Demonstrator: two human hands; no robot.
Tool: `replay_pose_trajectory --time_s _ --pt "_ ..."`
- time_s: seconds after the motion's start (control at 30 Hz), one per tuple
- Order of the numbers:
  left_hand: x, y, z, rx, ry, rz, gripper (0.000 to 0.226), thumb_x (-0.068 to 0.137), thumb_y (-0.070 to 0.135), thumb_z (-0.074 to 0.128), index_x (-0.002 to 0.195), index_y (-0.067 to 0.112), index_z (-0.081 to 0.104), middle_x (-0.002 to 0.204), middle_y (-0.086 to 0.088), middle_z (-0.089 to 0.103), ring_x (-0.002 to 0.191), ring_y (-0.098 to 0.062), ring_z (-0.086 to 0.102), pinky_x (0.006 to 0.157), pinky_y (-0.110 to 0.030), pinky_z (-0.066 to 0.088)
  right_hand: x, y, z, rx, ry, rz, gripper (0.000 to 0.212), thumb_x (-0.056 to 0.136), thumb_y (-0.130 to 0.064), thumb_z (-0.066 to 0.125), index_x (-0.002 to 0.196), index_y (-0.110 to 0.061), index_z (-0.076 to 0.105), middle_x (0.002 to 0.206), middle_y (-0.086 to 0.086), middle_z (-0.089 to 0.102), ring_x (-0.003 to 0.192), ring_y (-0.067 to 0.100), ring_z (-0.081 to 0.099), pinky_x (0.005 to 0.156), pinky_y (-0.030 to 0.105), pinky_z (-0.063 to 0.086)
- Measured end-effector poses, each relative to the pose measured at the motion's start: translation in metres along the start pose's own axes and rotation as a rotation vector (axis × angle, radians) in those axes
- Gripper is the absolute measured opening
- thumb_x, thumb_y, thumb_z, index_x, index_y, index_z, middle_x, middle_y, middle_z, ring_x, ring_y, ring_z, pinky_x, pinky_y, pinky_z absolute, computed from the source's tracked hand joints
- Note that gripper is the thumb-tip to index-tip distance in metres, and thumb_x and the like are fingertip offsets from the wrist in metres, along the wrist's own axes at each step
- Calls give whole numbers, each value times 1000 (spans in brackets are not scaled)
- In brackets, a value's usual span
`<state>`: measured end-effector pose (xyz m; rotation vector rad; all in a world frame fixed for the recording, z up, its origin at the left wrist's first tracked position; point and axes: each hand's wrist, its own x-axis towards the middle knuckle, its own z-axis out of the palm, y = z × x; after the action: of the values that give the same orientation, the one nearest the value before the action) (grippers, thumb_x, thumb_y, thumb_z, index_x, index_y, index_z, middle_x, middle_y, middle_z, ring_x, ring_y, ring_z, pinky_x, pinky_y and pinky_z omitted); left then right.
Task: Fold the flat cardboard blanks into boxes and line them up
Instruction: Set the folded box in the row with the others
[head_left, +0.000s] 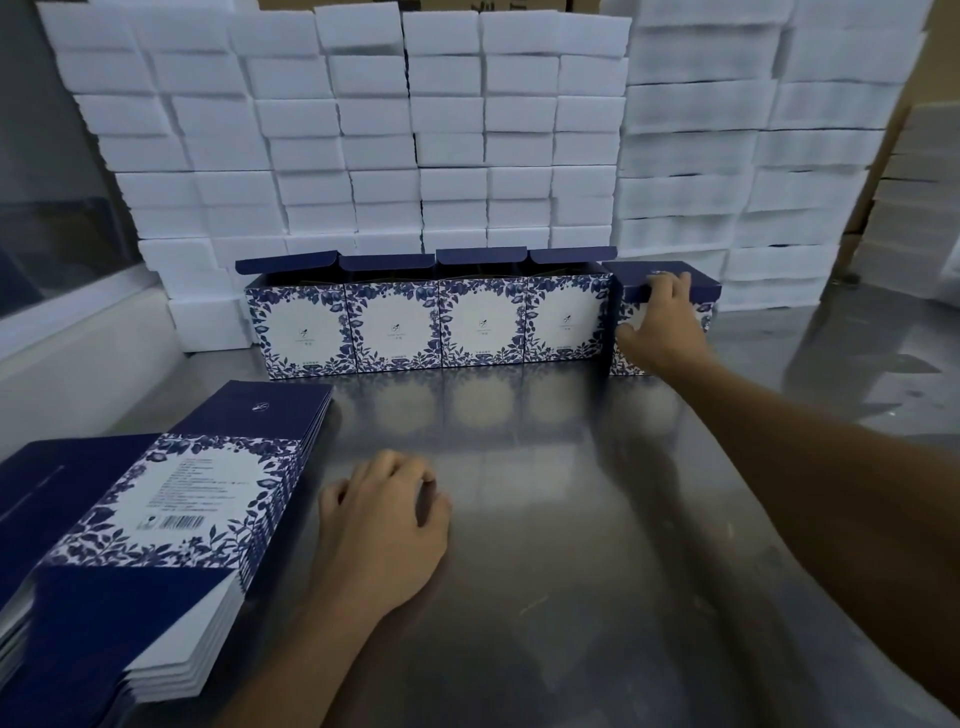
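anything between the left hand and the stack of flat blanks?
Nothing visible. The left hand rests on bare steel table just right of the stack of flat blanks, with only open tabletop between them. The right hand is far off, on the end box.

My table is brushed metal, shiny, mirroring the boxes. Boxes are smooth printed card, blue-white floral fronts, matt navy flaps. Flat blanks by me: same card, faint sheen, plain white edges. White blocks behind look like matt, slightly grainy foam.
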<state>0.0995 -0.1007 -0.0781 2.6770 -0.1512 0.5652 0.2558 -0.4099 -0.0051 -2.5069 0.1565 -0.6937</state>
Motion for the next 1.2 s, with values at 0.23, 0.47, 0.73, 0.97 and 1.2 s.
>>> replay_pose_trajectory --time_s 0.23,0.47,0.73,0.97,1.2 --pt "0 0 -1 12 -15 -1 14 92 49 49 97 36 52 104 19 45 102 -7 44 93 -33 28 20 -3 9 -48 -116 -76 72 92 -17 60 153 -6 24 167 8 10 155 27 -4 115 50 30" --pt "0 0 -1 6 -22 -4 13 92 49 49 97 38 51 105 19 45 101 -6 43 92 -33 27 14 -8 24 -101 -310 -102 96 96 -21 62 159 -12 -9 165 5 -27 144 33 36 109 44 39" --pt "1 -1 0 3 -11 -15 12 90 47 52 95 37 52 103 18 46 101 -7 44 84 -31 21 -41 3 63 -316 -387 -110 45 103 -46 33 124 -12 54 138 12 51 132 28 46 110 47 30" --pt "1 1 -1 23 -24 -11 12 92 46 51 96 35 55 104 16 48 102 -9 46 87 -32 25 -92 -17 57 -264 -374 -111 46 101 -47 36 127 -14 54 136 14 51 130 33 49 108 43 33" --pt "-5 14 -20 210 43 128 19 93 38 52 98 24 64 99 6 63 93 -19 61 99 -42 34 -151 -41 40 -203 -286 -111 31 101 -38 38 113 -18 59 129 7 57 124 29 52 102 40 34"
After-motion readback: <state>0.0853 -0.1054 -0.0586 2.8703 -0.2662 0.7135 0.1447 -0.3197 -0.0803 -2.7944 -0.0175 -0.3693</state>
